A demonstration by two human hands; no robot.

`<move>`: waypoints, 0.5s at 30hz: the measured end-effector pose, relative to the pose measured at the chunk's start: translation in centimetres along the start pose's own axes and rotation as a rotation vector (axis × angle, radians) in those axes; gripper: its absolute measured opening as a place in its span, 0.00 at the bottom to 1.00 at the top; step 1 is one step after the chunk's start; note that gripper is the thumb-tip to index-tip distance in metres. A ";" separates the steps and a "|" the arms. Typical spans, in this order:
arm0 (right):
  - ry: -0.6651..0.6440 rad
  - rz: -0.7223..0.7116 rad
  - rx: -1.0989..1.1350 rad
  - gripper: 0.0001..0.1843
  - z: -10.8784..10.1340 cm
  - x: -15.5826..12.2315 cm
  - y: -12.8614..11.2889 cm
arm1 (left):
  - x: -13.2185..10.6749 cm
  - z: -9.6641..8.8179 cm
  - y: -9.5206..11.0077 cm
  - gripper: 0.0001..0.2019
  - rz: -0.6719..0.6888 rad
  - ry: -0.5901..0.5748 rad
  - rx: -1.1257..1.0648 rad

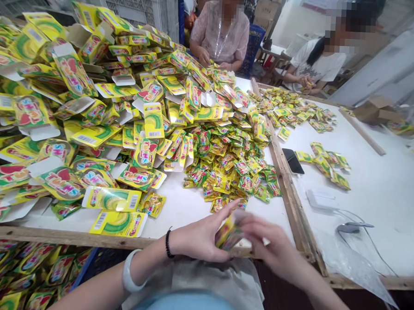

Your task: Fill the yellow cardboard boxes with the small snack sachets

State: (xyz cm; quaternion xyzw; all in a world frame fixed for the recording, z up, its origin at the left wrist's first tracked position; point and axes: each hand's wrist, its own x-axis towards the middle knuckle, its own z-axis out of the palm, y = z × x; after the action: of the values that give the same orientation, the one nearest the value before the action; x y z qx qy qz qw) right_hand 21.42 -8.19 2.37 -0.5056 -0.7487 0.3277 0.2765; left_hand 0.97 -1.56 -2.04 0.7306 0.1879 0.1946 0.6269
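- Left hand (202, 235): fingers curled and thumb raised, grasping one side of a small yellow foil sachet (228, 233).
- Right hand (275, 246): fingers closed over the opposite side of the same sachet; blur hides their exact placement.
- Sachet position: between both hands, just above the near wooden table rail (119, 239). Its glossy, crinkled surface is partly covered.
- Left wrist: we note a black beaded bracelet (168, 243) and a smooth white bangle (129, 272).
- Ahead of the hands: a loose heap of small, pillow-shaped foil sachets (227, 172) on a white tabletop (179, 220).
- Left of the heap: a deep mound of flat, stiff yellow printed cards (70, 111), rectangular, with white paperboard tabs.
- Beyond a narrow wooden divider (288, 187): scattered sachets (324, 163), a black smartphone (292, 161), and a white charger (320, 200) with a thin cable. A clear plastic sheet (354, 260) drapes over the corner.
- Below the rail at left: tightly packed sachets (30, 270).
- Across the table: a person in a sheer pink blouse (220, 35) has hands at the heap's far edge; a person in a white T-shirt (317, 68) sits further right.
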 end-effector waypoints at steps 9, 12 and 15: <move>0.453 -0.094 -0.972 0.26 -2.3 5.2 4.2 | 1.0 -6.2 -4.9 0.26 -0.048 0.576 0.921; 0.097 -0.157 -0.969 0.29 2.8 7.1 5.8 | 1.4 -7.7 -6.7 0.26 -0.025 0.402 1.002; 0.060 -0.157 -0.884 0.25 4.4 7.3 7.3 | 1.3 -8.3 -7.2 0.21 0.010 0.354 0.917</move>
State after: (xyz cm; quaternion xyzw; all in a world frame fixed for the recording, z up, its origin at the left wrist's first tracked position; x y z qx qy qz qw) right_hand 19.95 -0.28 -5.45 -0.5262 -0.8445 -0.0605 0.0793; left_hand -2.44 7.18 -7.98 0.8879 0.3546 0.2161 0.1981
